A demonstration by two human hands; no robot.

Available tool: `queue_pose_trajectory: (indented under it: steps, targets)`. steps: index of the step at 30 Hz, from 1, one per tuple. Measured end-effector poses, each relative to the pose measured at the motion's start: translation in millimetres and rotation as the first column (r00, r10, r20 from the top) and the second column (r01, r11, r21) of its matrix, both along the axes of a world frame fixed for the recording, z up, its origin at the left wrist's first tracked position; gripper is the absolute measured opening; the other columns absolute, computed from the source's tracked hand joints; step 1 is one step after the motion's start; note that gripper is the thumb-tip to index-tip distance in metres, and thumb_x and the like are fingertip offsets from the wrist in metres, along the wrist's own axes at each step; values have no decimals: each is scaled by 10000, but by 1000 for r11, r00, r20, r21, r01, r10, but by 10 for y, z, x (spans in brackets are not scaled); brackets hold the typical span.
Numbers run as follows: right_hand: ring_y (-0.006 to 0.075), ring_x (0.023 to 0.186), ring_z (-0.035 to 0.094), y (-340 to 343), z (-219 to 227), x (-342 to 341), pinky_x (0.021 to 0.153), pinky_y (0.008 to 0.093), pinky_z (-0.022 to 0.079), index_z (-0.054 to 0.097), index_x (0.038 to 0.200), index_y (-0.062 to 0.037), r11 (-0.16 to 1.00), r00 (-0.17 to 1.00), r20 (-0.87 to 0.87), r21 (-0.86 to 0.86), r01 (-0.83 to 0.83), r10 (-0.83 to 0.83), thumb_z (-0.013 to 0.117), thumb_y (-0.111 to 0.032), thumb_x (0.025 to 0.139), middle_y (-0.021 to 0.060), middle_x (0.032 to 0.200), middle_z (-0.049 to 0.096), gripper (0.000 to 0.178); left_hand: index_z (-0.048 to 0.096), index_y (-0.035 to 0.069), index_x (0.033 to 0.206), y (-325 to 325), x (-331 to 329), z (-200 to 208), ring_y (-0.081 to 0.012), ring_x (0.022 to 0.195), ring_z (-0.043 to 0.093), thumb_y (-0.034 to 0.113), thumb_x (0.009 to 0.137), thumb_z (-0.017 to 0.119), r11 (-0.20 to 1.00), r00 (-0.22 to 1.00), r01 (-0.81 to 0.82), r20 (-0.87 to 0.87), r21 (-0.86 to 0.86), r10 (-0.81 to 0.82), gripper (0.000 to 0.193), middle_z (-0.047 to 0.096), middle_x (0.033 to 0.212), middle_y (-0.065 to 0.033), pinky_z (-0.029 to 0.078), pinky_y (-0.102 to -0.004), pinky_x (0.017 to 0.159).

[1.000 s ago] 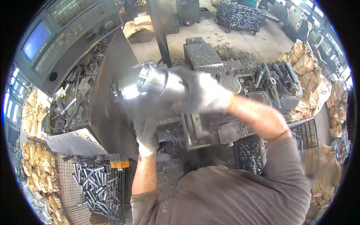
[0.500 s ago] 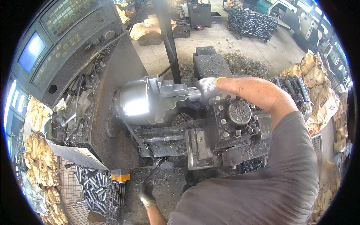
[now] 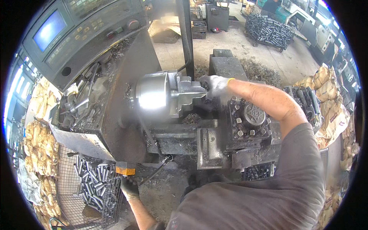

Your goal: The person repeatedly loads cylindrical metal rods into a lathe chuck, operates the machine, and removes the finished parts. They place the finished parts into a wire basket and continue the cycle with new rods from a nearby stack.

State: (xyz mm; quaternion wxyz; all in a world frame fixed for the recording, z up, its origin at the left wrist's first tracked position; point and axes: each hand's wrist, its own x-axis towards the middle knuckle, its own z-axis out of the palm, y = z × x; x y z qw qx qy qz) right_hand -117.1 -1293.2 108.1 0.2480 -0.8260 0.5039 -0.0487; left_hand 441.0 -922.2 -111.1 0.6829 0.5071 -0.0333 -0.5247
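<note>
My right hand [image 3: 217, 86], in a white glove with darkened fingers, is closed at the right end of the stepped metal jaws [image 3: 188, 92] of a lathe chuck [image 3: 152, 92]. What it holds there is hidden by its fingers. Down at the lower left, my left hand [image 3: 129, 188] wears a dark, dirty glove and is closed at the lower end of a thin dark lever [image 3: 153, 172]. The lever slants up to a joint below the machine bed. Right of the chuck stands a tool post [image 3: 253, 116] with a round cap and several bolts.
A wire basket [image 3: 69, 191] of metal pins stands beside my left hand, under an orange block [image 3: 125, 171]. Tools lie in a tray left of the chuck, below a control panel [image 3: 82, 36]. Paper-wrapped bundles [image 3: 329, 103] stand at right; a loaded cart [image 3: 270, 31] is farther back.
My left hand has moved left, and the lever has swung left with it. The bright round bar seen between the jaws and my right hand no longer shows. The view has shifted slightly.
</note>
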Motion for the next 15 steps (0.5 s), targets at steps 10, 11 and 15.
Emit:
queue_pose_trajectory:
  steps: [10,11,15]
  targets:
    - [268,1084,758,1661,890,-297,953,376,588,698,1326,-3,888,865,421,-236,394,-272,731,-234,889,208,1234,761,496,535,-37,1459,74,-765,880,-363,1065,723,201,1040,661,931,74,-360,997,58,-33,498,694,1243,-260,595,-488,898]
    - [236,1074,749,1966,945,-300,958,360,578,742,1241,-5,892,861,415,-205,403,-294,735,-191,898,192,1175,773,390,503,-72,1468,-5,-790,1024,-374,1124,694,139,1026,672,955,-106,-259,987,-147,123,518,672,1271,-276,555,-497,984]
    - [262,1186,730,3108,608,-169,1050,393,565,786,1161,-31,883,703,632,-61,466,-327,768,-48,880,167,1213,780,282,543,-142,1367,-976,-1291,2190,-412,1197,636,-44,975,605,794,-398,285,687,-538,608,409,672,1231,-271,485,-501,1098]
